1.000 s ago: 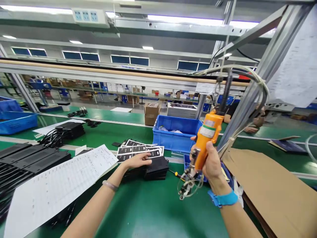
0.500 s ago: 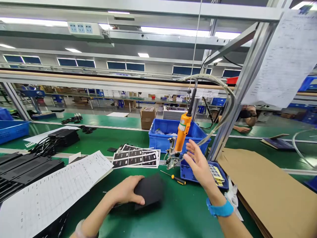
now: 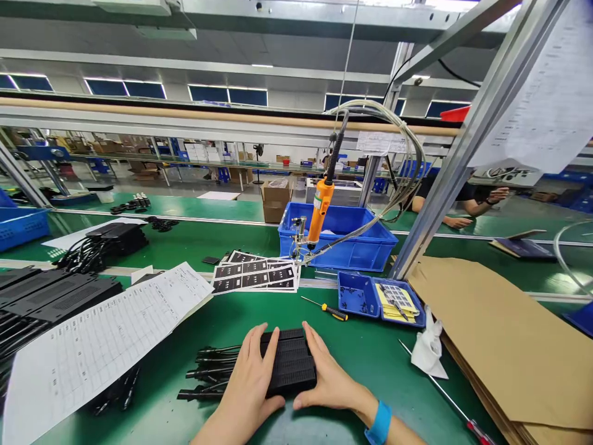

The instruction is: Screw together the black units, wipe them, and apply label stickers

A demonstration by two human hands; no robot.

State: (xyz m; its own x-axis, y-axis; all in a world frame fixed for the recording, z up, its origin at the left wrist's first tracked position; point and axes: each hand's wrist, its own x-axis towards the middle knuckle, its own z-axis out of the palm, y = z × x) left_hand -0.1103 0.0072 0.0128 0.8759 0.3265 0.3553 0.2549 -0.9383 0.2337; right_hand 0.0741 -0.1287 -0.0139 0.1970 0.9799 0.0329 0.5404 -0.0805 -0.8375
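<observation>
Both hands are together on one thing. The left hand (image 3: 252,377) spreads over the cable end of a row of flat, matte-black plastic boxes (image 3: 291,361); the right hand (image 3: 331,377) cups the opposite end, thumb at the near corner, fingers reaching along to the far one. The row is clasped between the two, probably to keep the boxes squared up as one block. How hard the hands press, I cannot tell.

The boxes rest on the green worktop (image 3: 365,364), directly before the person. Short black cables with barrel-shaped plugs (image 3: 204,374) all point left, an arrangement that seems meant to stop tangling. Some run out of sight under the left hand.

Beyond the right hand: a slim screwdriver with yellow-and-black handle (image 3: 336,313), lying loose, and a shallow blue plastic tray (image 3: 341,293) with two compartments, small dark pieces in one, yellow-edged sheets in the other. Split, presumably, to keep them from mixing.

An orange cylindrical power driver (image 3: 319,213) hangs from a cord before a deep blue plastic bin (image 3: 375,256), perhaps hung so as to leave the surface free. Black-and-white printed label sheets (image 3: 257,276) lie overlapping, left of its tip.
</observation>
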